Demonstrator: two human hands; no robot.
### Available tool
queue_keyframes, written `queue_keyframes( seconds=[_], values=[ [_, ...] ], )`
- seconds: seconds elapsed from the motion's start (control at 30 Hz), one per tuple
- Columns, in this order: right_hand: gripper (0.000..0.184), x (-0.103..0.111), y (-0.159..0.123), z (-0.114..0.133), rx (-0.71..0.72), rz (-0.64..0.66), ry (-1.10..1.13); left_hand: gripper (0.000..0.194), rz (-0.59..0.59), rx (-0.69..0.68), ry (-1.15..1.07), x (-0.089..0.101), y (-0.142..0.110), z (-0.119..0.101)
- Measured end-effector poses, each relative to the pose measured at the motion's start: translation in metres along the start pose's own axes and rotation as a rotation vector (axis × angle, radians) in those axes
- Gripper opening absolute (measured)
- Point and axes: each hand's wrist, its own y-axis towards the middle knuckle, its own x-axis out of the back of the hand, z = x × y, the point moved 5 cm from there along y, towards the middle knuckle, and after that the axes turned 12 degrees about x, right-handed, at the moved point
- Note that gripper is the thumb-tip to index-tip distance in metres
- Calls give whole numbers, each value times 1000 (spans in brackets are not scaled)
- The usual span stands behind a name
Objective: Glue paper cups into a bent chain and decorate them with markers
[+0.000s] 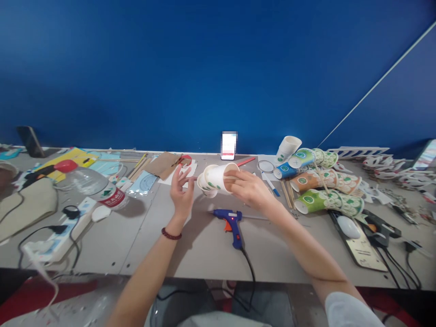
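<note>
With my right hand (250,188) I grip paper cups (215,177) by the rim at their right end, over the middle of the tabletop (197,254). My left hand (181,193) is just left of them, fingers spread; I cannot tell whether it touches them. A blue glue gun (233,223) lies on the near side.

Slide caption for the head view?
Right hand holds paper cups, left hand beside them; blue glue gun on table.
</note>
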Motion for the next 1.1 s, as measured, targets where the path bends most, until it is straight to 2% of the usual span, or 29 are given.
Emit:
queue_keyframes(
  seconds=[0.1,0.17,0.23,0.33,0.47,0.6,0.73,0.77,0.87,0.97,1.0,1.03,1.1],
  values=[
    [25,-2,-2,-4,-4,1,8,55,-120,-73,48,4,2,-1],
    [24,-4,-3,-7,-1,-6,12,48,-137,-152,76,6,3,-3],
    [24,-7,-4,-8,3,0,23,44,-75,-233,114,4,3,-5],
    [26,-11,-3,-7,5,23,56,48,100,-324,178,-3,-1,-11],
    [25,-12,0,-1,9,-4,131,60,312,-338,120,-12,-7,-19],
    [26,-12,2,0,5,-17,232,65,431,-291,-11,-14,-7,-25],
    [19,-10,-2,-7,-72,-99,387,62,457,-178,-94,-11,-5,-31],
    [17,-9,-4,-11,-128,-123,429,60,440,-120,-123,-10,-4,-33],
    [13,-9,-12,-25,-327,-165,550,46,288,68,-145,-6,1,-37],
    [12,-10,-21,-38,-469,-199,649,28,114,181,-149,-1,6,-41],
    [13,-11,-23,-41,-498,-211,674,25,91,215,-159,-1,8,-41],
    [14,-11,-26,-44,-522,-222,693,24,98,252,-164,-3,11,-42],
    [15,-14,-30,-49,-555,-226,719,26,211,328,-140,-10,18,-43]
  ],
)
